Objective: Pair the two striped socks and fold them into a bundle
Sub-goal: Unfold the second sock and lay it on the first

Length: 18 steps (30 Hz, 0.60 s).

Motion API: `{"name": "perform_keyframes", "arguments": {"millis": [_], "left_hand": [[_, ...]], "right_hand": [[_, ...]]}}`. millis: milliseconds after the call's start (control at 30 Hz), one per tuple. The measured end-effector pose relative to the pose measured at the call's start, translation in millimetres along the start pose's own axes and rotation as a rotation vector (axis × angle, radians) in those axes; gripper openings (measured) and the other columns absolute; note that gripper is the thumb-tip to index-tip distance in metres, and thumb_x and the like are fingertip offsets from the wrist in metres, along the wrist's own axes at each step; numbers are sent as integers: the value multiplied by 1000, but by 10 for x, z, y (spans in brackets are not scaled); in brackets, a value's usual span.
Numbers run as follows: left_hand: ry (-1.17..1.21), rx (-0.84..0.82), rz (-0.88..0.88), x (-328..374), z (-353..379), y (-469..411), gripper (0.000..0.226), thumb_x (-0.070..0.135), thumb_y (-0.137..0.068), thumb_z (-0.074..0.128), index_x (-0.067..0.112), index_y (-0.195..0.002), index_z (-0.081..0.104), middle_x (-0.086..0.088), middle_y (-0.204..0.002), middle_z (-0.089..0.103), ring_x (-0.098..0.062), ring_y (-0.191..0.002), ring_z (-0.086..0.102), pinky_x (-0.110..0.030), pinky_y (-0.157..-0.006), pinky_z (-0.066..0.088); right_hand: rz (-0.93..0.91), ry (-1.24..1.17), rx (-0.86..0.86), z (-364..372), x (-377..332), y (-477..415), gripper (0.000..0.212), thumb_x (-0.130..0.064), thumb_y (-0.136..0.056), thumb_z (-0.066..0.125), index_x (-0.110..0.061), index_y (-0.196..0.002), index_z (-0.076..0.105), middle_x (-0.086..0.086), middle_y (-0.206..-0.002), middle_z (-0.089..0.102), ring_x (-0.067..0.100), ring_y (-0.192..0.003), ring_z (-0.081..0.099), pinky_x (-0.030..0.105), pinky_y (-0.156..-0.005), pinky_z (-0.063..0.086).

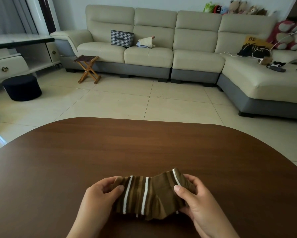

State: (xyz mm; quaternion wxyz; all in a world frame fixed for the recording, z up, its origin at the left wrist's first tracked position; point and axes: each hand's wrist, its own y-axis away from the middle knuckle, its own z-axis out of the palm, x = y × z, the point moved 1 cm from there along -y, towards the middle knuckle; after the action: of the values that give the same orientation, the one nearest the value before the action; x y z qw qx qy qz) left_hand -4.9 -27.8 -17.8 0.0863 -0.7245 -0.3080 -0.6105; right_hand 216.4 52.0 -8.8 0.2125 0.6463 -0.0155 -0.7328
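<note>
Head view: my left hand [103,194] grips the left end of the striped socks [149,194], thumb on top, fingers curled round the far edge, closed on the fabric. My right hand [194,198] pinches the right end, thumb pressed on the near face, other fingers wrapped behind, also closed on the fabric. The socks stretch btwn both hands, brown w/ darker bands & thin white stripes. Right end is lifted & tilted up, w/ a white stripe near its top edge; the middle sags a bit. Lower edge sits on or just above the tabletop [144,143], can't tell which. Can't tell if it's two socks stacked or one; a layered edge shows at the bottom, btwn my hands.

Tabletop is dark brown wood w/ a rounded far edge, stretching out beyond both hands. Past it, tiled floor [127,103]. Far ahead of my hands, a cream & grey sectional sofa [161,48], its chaise running along my right side. On the sofa, a houndstooth box [122,37] and a small heap of light cloth beside it. Plush toys [237,7] line the sofa back, far right. Far left of my left hand, a folding wooden stool [88,68] and a round dark pouf [22,87].
</note>
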Motion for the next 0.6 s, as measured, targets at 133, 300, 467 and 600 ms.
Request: {"name": "perform_keyframes", "arguments": {"millis": [133, 300, 467, 600], "left_hand": [[-187, 16, 49, 20, 38, 23, 30, 12, -75, 73, 42, -75, 65, 11, -76, 74, -4, -78, 68, -21, -69, 47], [-279, 14, 76, 23, 54, 18, 39, 14, -74, 74, 49, -72, 57, 14, -76, 70, -1, -77, 65, -19, -67, 43], [-302, 16, 75, -6, 51, -13, 35, 15, -74, 74, 47, -75, 59, 15, -76, 69, 0, -77, 65, -13, -63, 41], [-304, 23, 77, -18, 51, -21, 36, 15, -75, 73, 48, -72, 58, 10, -79, 73, -4, -77, 67, -15, -63, 43]], "right_hand": [[-16, 128, 31, -37, -23, 7, 18, -13, -81, 65, -27, -92, 63, 4, -96, 71, 21, -83, 71, 41, -70, 59], [-38, 268, 82, -159, -83, -1, 17, -14, -81, 64, -29, -89, 66, 1, -93, 74, 15, -81, 72, 40, -78, 59], [-12, 176, 78, -277, -79, -9, 31, 1, -73, 70, -25, -89, 63, 9, -93, 72, 23, -83, 71, 42, -81, 55], [-14, 69, 55, -306, -89, -16, 32, 12, -68, 69, -16, -81, 63, 12, -88, 70, 27, -86, 65, 40, -85, 51]]}}
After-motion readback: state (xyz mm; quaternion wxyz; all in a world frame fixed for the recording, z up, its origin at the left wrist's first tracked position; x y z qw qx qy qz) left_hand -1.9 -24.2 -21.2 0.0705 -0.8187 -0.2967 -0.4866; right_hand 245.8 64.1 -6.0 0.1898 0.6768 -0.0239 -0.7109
